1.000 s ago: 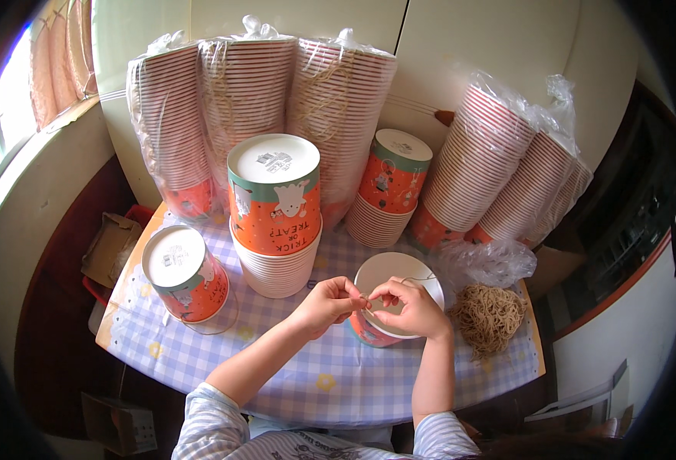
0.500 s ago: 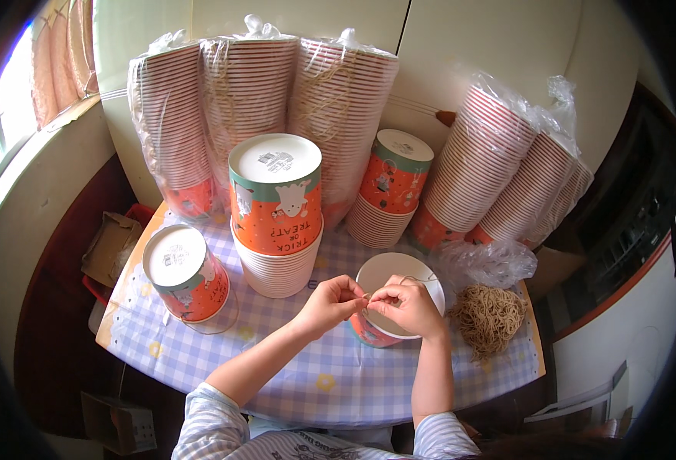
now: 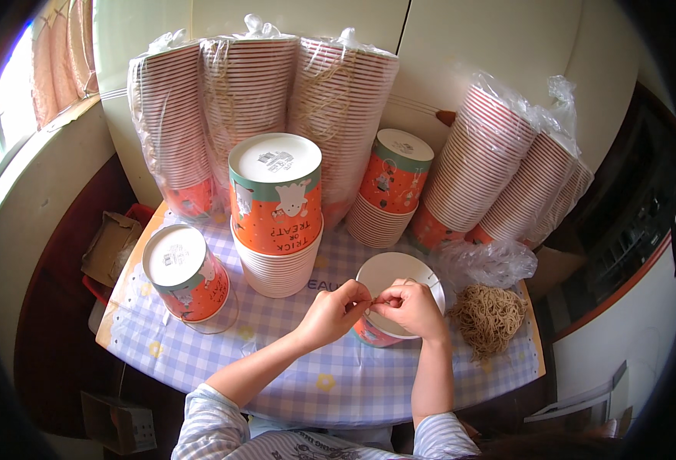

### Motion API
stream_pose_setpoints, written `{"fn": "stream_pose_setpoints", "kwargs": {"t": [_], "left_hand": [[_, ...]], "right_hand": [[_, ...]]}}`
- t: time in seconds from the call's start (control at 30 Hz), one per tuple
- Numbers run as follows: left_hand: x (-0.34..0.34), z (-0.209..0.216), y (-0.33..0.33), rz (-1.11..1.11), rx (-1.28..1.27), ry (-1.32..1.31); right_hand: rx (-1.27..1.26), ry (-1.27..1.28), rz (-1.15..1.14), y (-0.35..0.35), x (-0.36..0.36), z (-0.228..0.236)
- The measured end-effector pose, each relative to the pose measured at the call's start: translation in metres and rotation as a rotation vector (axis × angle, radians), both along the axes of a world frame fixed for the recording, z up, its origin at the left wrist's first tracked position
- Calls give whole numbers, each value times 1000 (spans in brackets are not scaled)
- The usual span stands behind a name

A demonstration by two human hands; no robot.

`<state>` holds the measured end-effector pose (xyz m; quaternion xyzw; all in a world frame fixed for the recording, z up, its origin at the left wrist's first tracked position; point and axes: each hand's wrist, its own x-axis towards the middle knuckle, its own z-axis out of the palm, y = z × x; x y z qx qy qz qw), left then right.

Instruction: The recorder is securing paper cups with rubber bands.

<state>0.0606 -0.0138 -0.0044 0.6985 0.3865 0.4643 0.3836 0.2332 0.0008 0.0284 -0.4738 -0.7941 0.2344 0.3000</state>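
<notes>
- Pinching with thumbs and fingertips, our left hand (image 3: 332,313) and right hand (image 3: 416,309) meet at the near-left part of the open bucket; we seem to grip a thin cord (image 3: 432,281), though our fingers hide most of it.
- Before us in the head view, the open bucket (image 3: 384,268) stands mouth up, white inside, with the cord showing at its right rim.
- Just right of it we see a tangled heap of tan cords (image 3: 489,318), with a crumpled clear bag (image 3: 495,262) behind.
- On our left, an upside-down bucket (image 3: 188,284) has a cord loop beside its rim.
- Between that bucket and our hands, somewhat farther back, rises a stack of inverted buckets (image 3: 277,218); a shorter stack (image 3: 390,184) stands behind the open bucket.
- Farther back, we have plastic-wrapped stacks (image 3: 250,96) along the checked tablecloth (image 3: 277,376).
</notes>
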Motion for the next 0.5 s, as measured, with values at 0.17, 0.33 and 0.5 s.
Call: {"fn": "stream_pose_setpoints", "kwargs": {"t": [0.17,0.33,0.5], "left_hand": [[-1,-6,1,27,130,61],[-2,-4,1,0,130,51],[-2,-5,3,-15,105,-21]], "right_hand": [[8,0,-30,0,-2,-1],[77,141,5,2,-5,0],[62,128,53,4,-3,-3]]}}
